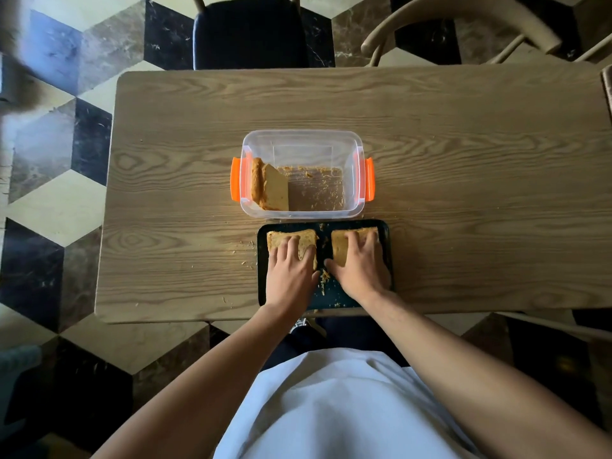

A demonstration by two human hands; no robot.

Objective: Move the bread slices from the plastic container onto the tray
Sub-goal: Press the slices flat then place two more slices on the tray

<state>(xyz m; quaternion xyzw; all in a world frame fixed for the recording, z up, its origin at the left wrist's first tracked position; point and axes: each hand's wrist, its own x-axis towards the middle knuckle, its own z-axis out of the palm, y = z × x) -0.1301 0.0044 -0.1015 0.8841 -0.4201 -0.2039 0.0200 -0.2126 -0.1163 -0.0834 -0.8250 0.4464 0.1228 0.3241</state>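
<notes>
A clear plastic container [347, 207] with orange side clips stands mid-table. Two bread slices [270, 188] lean upright against its left wall, and crumbs cover its floor. Just in front lies a black tray [326, 294]. My left hand [289, 271] rests flat, fingers spread, on a bread slice [281, 238] at the tray's left. My right hand [359, 266] lies the same way on another bread slice [339, 243] at the tray's right. Both hands press down on top of the slices; I see no fingers curled under them.
The wooden table [463, 193] carries scattered crumbs left of the tray. A dark chair [250, 31] stands at the far side, a curved wooden chair [463, 24] at the far right. The tray's near edge sits at the table's front edge.
</notes>
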